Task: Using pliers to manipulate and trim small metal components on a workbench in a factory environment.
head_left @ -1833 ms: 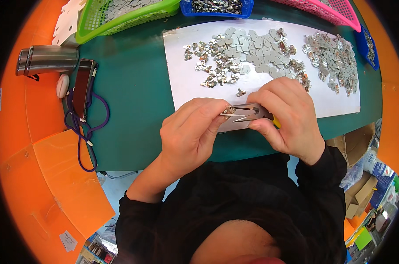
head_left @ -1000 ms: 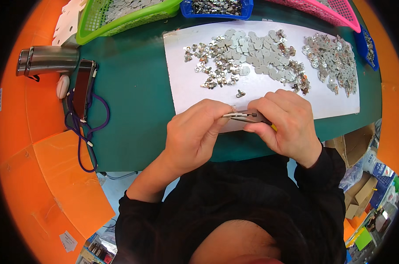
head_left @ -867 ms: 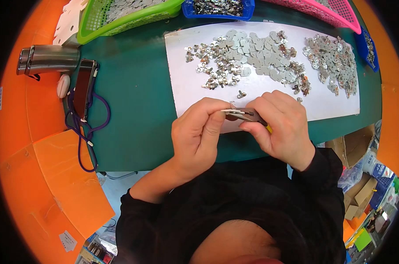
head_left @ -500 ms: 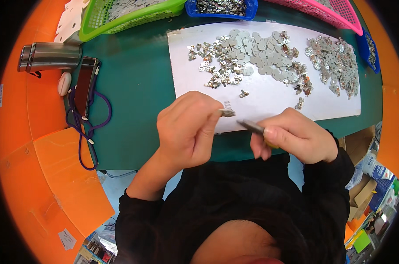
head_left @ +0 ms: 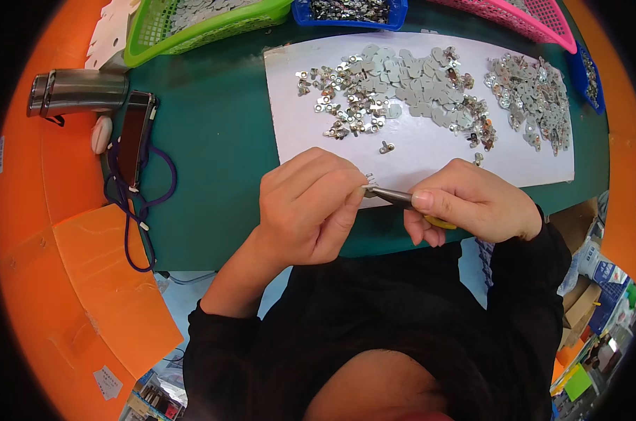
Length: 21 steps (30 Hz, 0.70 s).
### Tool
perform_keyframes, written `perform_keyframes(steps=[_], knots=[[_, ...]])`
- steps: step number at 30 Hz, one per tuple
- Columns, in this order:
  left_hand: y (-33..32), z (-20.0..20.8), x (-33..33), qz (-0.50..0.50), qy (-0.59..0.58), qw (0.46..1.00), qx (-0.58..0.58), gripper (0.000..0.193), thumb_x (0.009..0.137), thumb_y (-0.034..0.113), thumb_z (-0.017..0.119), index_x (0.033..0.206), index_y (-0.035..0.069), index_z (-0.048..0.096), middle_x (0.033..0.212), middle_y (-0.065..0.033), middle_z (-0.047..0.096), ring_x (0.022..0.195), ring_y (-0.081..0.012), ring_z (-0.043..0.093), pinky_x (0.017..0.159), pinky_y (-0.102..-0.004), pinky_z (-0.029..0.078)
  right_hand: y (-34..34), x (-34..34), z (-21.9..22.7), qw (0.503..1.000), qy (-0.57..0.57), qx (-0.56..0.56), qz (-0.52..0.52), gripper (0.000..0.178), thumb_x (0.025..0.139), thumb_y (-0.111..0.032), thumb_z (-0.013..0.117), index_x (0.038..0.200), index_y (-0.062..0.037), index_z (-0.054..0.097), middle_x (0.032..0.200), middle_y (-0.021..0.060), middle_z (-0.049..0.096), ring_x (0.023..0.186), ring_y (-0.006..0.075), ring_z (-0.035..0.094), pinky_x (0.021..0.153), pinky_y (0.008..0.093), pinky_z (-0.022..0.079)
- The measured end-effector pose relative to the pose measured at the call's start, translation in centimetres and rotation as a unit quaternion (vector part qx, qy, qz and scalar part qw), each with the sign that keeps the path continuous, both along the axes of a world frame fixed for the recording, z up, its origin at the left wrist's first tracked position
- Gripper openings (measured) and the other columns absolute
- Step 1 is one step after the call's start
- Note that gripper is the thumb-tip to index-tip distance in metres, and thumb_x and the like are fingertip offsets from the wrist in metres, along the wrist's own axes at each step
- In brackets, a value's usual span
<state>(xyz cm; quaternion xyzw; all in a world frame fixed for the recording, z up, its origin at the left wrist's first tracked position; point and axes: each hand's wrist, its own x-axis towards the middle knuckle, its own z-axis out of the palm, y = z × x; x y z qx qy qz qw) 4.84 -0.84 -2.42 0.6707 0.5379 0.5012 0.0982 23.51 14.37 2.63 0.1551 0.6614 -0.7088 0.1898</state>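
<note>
My left hand [head_left: 311, 203] is closed in a pinch around a small metal piece [head_left: 368, 190], most of it hidden by the fingers. My right hand [head_left: 476, 200] grips pliers [head_left: 394, 197] with a yellow handle, their dark jaws touching the piece at my left fingertips. Both hands are over the near edge of a white board [head_left: 297, 144]. On it lie flat grey metal plates [head_left: 427, 88], with shiny small metal fittings [head_left: 349, 116] heaped to their left. Another pile of metal parts [head_left: 532, 98] spreads on the right. One loose fitting [head_left: 387, 147] lies just beyond my hands.
Along the back of the green table [head_left: 206, 140] stand a green basket [head_left: 213, 35], a blue bin [head_left: 349, 23] and a pink basket [head_left: 542, 31]. Another blue bin [head_left: 586, 84] is at far right. A steel flask [head_left: 86, 91] and a phone [head_left: 134, 140] with a purple cord lie left.
The pliers have moved left, and their jaws now meet the piece in my left fingers. My left hand has shifted slightly right and still pinches it.
</note>
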Motion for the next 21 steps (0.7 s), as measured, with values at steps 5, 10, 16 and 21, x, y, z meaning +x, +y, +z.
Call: perform_keyframes(steps=[5,10,16,21], knots=[[0.0,-0.1,0.0,0.005,0.015,1.0,0.015,0.011,0.071,-0.003,0.068,0.08,0.0,0.062,0.072,-0.0103,0.061,0.062,-0.0262,0.06,0.054,-0.0314,0.046,-0.1,0.0,-0.3,0.999,-0.026,-0.048,0.005,0.054,0.106,-0.037,0.039,0.081,0.0008,0.068,0.062,0.0038,0.059,0.057,0.0093,0.054,0.057,0.0255,0.042],[-0.3,-0.5,0.3,-0.022,-0.019,0.999,0.043,0.01,0.072,-0.002,0.068,0.077,0.001,0.061,0.068,-0.0096,0.058,0.055,-0.0252,0.057,0.049,-0.031,0.043,-0.2,0.1,-1.4,0.991,-0.011,-0.123,0.048,0.057,0.106,-0.039,0.037,0.077,-0.0001,0.066,0.061,0.0021,0.058,0.055,0.01,0.053,0.056,0.026,0.043],[-1.1,-0.1,1.4,0.051,-0.043,0.996,-0.053,0.009,0.077,-0.004,0.065,0.075,0.001,0.058,0.064,-0.0093,0.054,0.052,-0.0262,0.053,0.047,-0.0323,0.04,-1.8,0.2,-0.9,0.972,0.094,0.213,0.016,0.041,0.102,-0.029,0.045,0.071,-0.0061,0.061,0.058,0.009,0.054,0.053,0.0268,0.055,0.054,0.035,0.043],[-0.4,-0.8,1.1,0.079,-0.043,0.993,-0.074,0.01,0.081,-0.004,0.063,0.076,0.002,0.056,0.064,-0.0088,0.052,0.054,-0.0263,0.052,0.049,-0.0325,0.04,-3.6,0.4,-1.6,0.919,0.077,0.383,-0.053,0.028,0.097,-0.021,0.051,0.074,-0.0053,0.056,0.06,0.0128,0.051,0.058,0.0358,0.054,0.055,0.0405,0.042]])
